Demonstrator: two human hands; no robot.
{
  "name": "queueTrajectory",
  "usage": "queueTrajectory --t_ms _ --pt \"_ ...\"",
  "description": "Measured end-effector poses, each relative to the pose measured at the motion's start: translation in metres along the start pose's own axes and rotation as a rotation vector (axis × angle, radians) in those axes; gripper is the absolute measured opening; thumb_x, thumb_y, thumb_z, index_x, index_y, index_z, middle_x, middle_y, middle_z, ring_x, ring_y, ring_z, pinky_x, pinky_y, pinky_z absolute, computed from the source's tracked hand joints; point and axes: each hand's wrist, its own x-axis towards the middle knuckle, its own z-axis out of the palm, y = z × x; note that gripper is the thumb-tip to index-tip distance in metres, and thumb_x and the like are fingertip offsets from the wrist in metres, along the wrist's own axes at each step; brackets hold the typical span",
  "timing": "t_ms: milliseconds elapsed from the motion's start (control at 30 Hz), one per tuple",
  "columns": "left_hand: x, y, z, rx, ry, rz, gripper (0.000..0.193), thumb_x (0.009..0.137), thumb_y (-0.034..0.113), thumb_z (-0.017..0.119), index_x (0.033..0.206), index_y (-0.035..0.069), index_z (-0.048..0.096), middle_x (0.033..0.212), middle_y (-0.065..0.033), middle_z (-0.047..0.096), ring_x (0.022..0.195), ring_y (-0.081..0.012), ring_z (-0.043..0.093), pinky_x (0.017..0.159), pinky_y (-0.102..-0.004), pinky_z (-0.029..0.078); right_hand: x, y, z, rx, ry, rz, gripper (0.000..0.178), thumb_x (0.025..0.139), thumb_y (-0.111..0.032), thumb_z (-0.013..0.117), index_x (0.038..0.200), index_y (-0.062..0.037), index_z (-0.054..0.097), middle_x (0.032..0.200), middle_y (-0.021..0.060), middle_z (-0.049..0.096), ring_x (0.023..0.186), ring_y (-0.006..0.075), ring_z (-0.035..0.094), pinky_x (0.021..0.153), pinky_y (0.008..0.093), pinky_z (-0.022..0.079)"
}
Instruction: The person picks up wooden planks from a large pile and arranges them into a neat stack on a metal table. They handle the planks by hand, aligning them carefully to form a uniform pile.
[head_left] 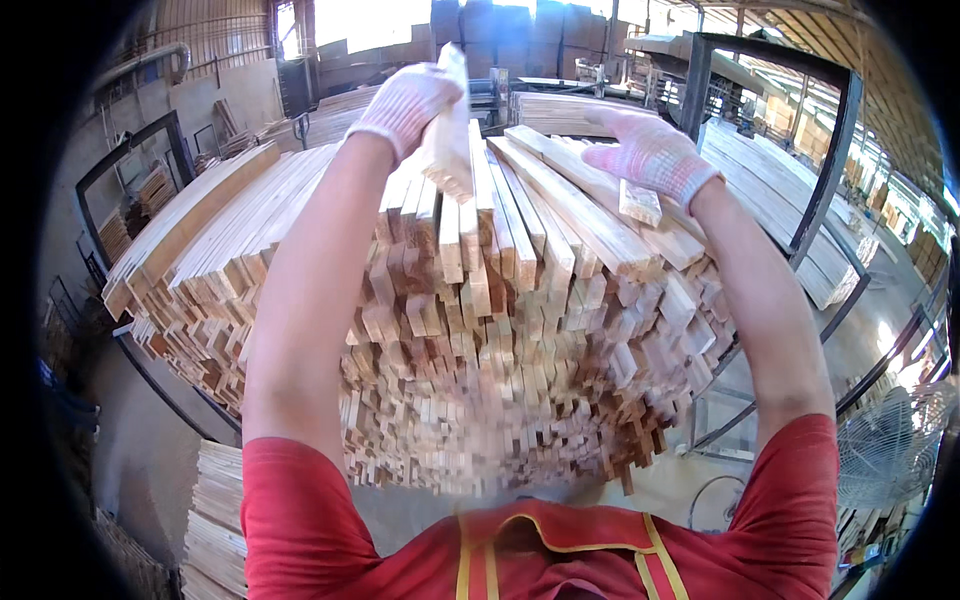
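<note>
My left hand [412, 105], in a pale knitted work glove, is closed round a wooden slat [450, 150], lifted above the pile and tilted with its sawn end toward me. In a matching glove, my right hand [655, 155] has its fingers stretched out and its thumb apart, over the right side of the pile. Just below its palm the end of another slat [640, 203] shows; whether they touch I cannot tell. Beneath both hands lies a big stack of pale wooden slats [580, 225], their cut ends facing me unevenly.
Black metal frames [845, 150] stand at the stack's right and left [90, 200]. More boards [780, 190] lie at the right, and another pile [215, 520] stands low at the left. A caged fan [885, 445] is at the lower right.
</note>
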Motion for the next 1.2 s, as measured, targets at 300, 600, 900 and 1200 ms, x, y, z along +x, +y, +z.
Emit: queueTrajectory --t_ms 300,600,900,1200 --pt "-0.024 0.015 0.027 1.103 -0.524 0.233 0.028 0.101 0.01 0.06 0.117 0.001 0.08 0.125 -0.0234 0.075 0.111 -0.0363 0.076 0.094 -0.0454 0.063 -0.005 0.151 0.077 0.333 0.104 0.197 0.059 0.083 -0.03 0.069 0.132 0.0027 0.069 0.132 0.0231 0.071 0.127 0.0304 0.067 0.111 0.0392 0.05" --pt "-0.063 0.044 0.025 0.263 -0.382 -0.55 0.054 0.092 0.042 0.068 0.129 0.003 0.074 0.128 -0.0215 0.075 0.114 -0.0351 0.074 0.098 -0.0491 0.058 0.016 0.063 0.048 1.735 0.231 0.218 0.031 0.088 -0.009 0.072 0.117 0.0018 0.071 0.11 0.0178 0.071 0.087 0.0297 0.075 0.068 0.0469 0.068" --pt "-0.017 -0.078 -0.054 0.285 -0.171 -0.084 0.042 0.095 0.033 0.058 0.115 0.002 0.077 0.111 -0.0232 0.077 0.099 -0.0363 0.075 0.091 -0.0466 0.057 0.083 -0.064 0.124 0.427 0.229 -0.599 0.019 0.092 0.002 0.062 0.106 -0.0014 0.075 0.099 0.0188 0.073 0.097 0.0341 0.072 0.082 0.0408 0.06" --pt "-0.071 0.086 -0.006 -0.695 -0.109 -0.342 0.051 0.087 0.026 0.074 0.123 -0.01 0.069 0.103 -0.0254 0.073 0.095 -0.0324 0.077 0.082 -0.0422 0.062 0.012 -0.007 0.066 0.113 -0.214 -0.157 0.071 0.093 -0.043 0.071 0.148 0.0007 0.059 0.13 0.0256 0.072 0.124 0.0358 0.069 0.106 0.044 0.054"
